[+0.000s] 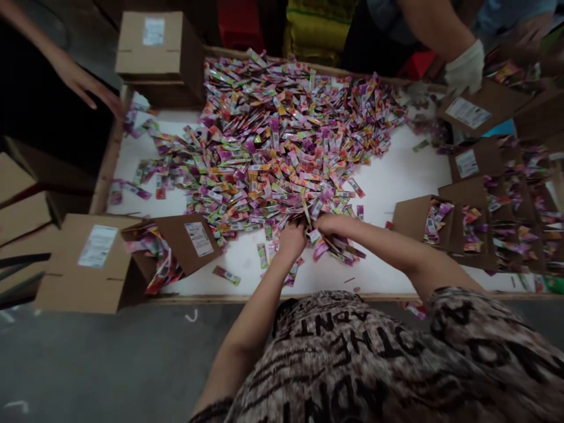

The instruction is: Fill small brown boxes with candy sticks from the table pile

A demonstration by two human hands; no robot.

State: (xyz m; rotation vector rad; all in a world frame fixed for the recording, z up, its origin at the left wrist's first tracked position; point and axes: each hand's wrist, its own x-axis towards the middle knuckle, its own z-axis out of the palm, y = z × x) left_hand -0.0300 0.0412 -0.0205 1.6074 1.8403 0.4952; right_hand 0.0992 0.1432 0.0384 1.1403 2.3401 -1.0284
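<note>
A wide heap of small, colourful plastic packets, mostly purple, pink, green and orange, covers the middle of the white tabletop. At the near edge of the heap, my left hand has its fingers curled into the packets, with the fingertips partly hidden. Just right of it, my right hand closes around a bunch of packets, some sticking up between the two hands. More packets fan out below my right hand. A few loose ones, such as a green packet, lie near the front rim.
An open carton holding packets lies tilted at the front left, beside a closed carton. Another carton stands at the back left. Packet-filled cartons crowd the right. A co-worker's gloved hand and another person's bare hand are near.
</note>
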